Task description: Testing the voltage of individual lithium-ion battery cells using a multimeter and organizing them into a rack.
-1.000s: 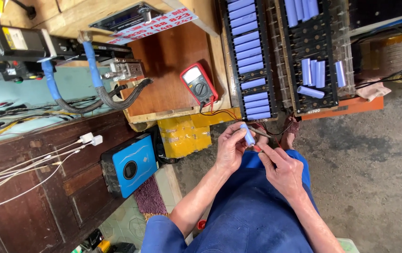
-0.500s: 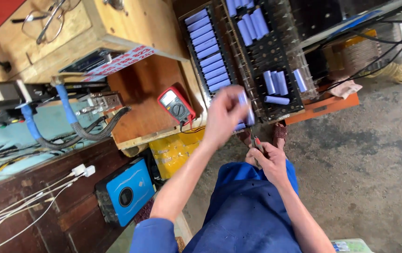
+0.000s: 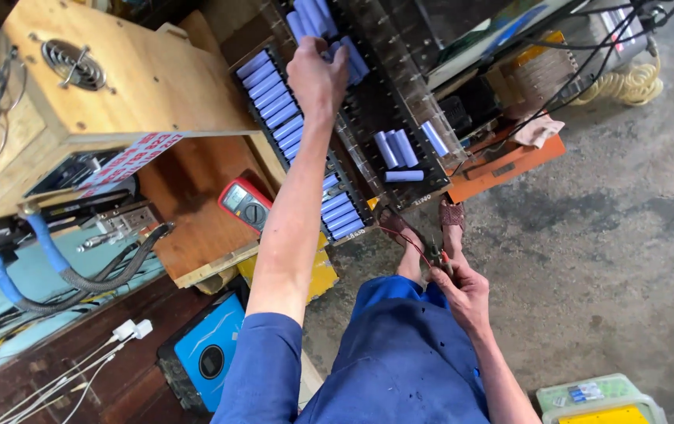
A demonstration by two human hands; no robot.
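Observation:
My left hand [image 3: 317,74] is stretched far out to the upper part of a black battery rack [image 3: 368,118]. Its fingers are curled around a blue cylindrical cell that is mostly hidden by the hand. A column of blue cells [image 3: 274,98] fills the rack's left side, and a few loose ones [image 3: 400,149] lie to the right. My right hand [image 3: 463,286] rests by my knee, closed on thin red and black probe leads [image 3: 423,251]. My blue trousers [image 3: 400,361] and sandalled feet [image 3: 423,224] are below the rack.
A red multimeter [image 3: 244,204] lies on a wooden board left of the rack. Behind it stands a wooden box [image 3: 141,78] with a fan grille. A blue device [image 3: 207,353], a yellow box [image 3: 321,271], an orange tray [image 3: 502,169] and a plastic container [image 3: 596,396] sit on the concrete floor.
My left hand left my lap with the blue cell and reached up and away to the rack's top. My right hand dropped toward my knee. The camera tilted.

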